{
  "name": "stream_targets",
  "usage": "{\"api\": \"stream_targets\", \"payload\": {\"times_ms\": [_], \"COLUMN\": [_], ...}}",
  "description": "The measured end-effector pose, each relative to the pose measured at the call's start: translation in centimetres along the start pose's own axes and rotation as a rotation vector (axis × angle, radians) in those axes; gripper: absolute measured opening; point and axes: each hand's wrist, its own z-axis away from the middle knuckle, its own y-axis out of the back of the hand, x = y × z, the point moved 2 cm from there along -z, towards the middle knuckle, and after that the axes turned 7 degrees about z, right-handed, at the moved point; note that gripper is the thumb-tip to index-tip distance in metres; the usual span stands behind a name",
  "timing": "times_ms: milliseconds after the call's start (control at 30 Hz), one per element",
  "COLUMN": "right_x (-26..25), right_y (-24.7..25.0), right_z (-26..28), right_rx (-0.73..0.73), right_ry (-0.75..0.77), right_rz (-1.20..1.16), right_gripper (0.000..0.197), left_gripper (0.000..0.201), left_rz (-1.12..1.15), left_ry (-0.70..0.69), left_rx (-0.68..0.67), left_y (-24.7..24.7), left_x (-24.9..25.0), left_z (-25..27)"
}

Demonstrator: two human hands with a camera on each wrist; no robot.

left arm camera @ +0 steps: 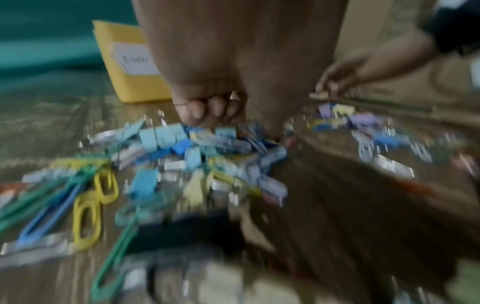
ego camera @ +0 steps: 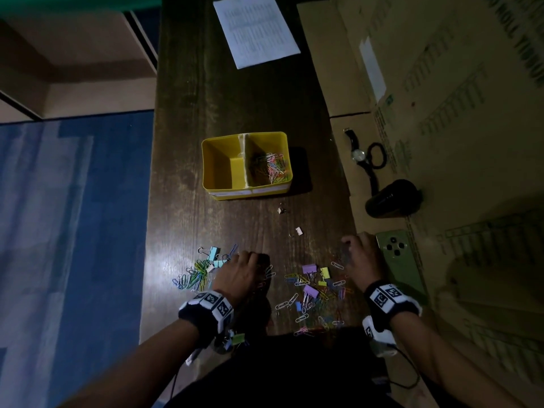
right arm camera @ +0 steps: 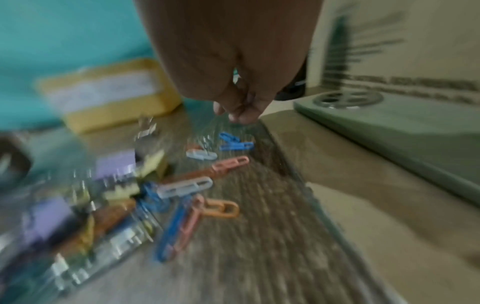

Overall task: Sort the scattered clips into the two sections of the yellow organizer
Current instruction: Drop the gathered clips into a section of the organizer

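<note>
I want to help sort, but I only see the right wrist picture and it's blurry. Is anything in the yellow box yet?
Observer: Yes. The head view shows paper clips piled in the right section of the box; the left section looks empty.
Operator: Where's the other hand?
Observer: The left hand is down next to a mixed heap of clips, fingers curled.
Operator: Any clips near the box?
Observer: Two small binder clips lie alone between the box and the hands.
</note>
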Motion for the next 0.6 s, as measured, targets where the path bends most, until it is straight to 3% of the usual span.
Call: {"api": "stream_targets", "payload": {"times_ms": [133, 233, 367, 433, 600], "right_x": [-0.3, -1.5, -1.9, -2.0, -1.7], "right_y": [0.2, -0.6, -1.9, -2.1, -1.9], "right_z": [0.0, 0.5, 1.2, 1.5, 1.7], "right_rx": [0.063, -0.035, -0.044, -0.058, -0.046], "right_ry": [-0.012, -0.015, 0.068, 0.122, 0.137], "right_rz": [-0.001, 0.037, 0.115, 0.217, 0.208], "right_gripper": [0.027, 0.035, 0.026, 0.034, 0.045], "left_gripper": [0.038, 0.039, 0.046, 0.049, 0.028], "left_rz": [-0.027, -0.070, -0.015, 0.082, 0.278], "left_ry": [-0.011, -0.033, -0.068, -0.064, -0.027], "left_rx": [-0.020, -0.029, -0.022, 0.029, 0.088], "left_y": [-0.4, 0.1, 0.8, 1.3, 3.2], "left_x": [0.3, 0.8, 1.0, 1.1, 1.7], "left_z": [-0.6, -1.4, -2.3, -2.5, -2.7]}}
